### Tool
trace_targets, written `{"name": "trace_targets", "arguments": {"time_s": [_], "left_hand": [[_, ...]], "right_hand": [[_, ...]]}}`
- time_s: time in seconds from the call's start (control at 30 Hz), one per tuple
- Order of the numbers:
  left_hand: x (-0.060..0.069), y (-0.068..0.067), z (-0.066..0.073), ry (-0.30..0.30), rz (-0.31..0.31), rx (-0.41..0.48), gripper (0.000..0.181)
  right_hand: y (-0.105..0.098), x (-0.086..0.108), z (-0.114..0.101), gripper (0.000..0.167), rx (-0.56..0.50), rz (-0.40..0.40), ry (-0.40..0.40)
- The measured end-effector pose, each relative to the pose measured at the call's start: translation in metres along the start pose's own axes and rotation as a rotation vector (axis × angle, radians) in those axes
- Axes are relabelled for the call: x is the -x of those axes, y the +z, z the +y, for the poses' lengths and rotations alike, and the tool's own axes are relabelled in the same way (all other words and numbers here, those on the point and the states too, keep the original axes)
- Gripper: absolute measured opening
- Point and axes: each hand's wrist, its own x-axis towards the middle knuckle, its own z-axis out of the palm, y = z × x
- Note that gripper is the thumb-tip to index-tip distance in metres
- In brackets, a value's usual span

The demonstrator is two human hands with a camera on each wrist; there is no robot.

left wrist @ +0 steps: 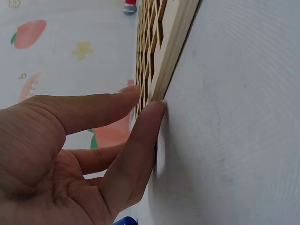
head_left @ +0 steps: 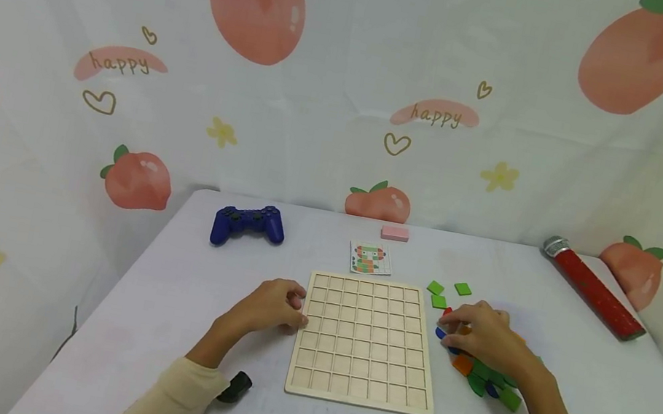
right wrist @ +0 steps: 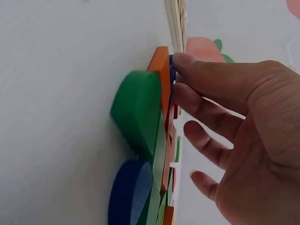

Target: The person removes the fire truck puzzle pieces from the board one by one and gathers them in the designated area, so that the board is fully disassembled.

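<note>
A square-grid wooden board (head_left: 367,343) lies flat on the table between the two hands. My left hand (head_left: 279,305) is at its left edge; thumb and fingertip hold that edge in the left wrist view. To the right of the board, my right hand (head_left: 485,334) reaches over a pile of coloured pieces. Its thumb and index fingertip pinch a small blue piece (right wrist: 172,70), partly hidden by the fingers and an orange piece (right wrist: 160,77). The other fingers stay loosely bent. A green rounded piece (right wrist: 136,108) and a dark blue rounded piece (right wrist: 129,190) lie nearby.
Loose green squares (head_left: 438,301) lie beyond the pile. A pattern card (head_left: 370,259) and a pink block (head_left: 395,234) sit behind the board. A blue game controller (head_left: 248,223) is at the back left, a red microphone (head_left: 596,292) at the back right.
</note>
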Motion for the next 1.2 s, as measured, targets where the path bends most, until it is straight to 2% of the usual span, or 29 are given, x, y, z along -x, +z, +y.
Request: {"name": "trace_targets", "arguments": {"time_s": [0.17, 0.33, 0.63, 0.9, 1.1, 1.2], "left_hand": [[0.002, 0.000, 0.001, -0.024, -0.046, 0.083, 0.059], [0.004, -0.001, 0.002, -0.018, -0.053, 0.090, 0.061], [0.006, -0.001, 0.003, -0.015, -0.055, 0.100, 0.063], [0.006, -0.001, 0.004, -0.018, -0.053, 0.077, 0.063], [0.007, 0.001, 0.005, -0.028, -0.045, 0.074, 0.063], [0.006, 0.001, 0.005, -0.022, -0.040, 0.070, 0.063]], "right_hand": [[0.000, -0.004, -0.002, 0.020, 0.006, -0.018, 0.008], [0.002, -0.007, -0.004, 0.012, 0.017, -0.029, -0.001], [0.005, -0.007, -0.008, 0.026, 0.019, -0.007, 0.023], [0.008, -0.009, -0.011, 0.023, 0.017, 0.016, 0.001], [0.010, -0.010, -0.013, 0.031, 0.053, 0.000, 0.029], [0.009, -0.010, -0.015, 0.029, 0.056, -0.018, 0.044]]}}
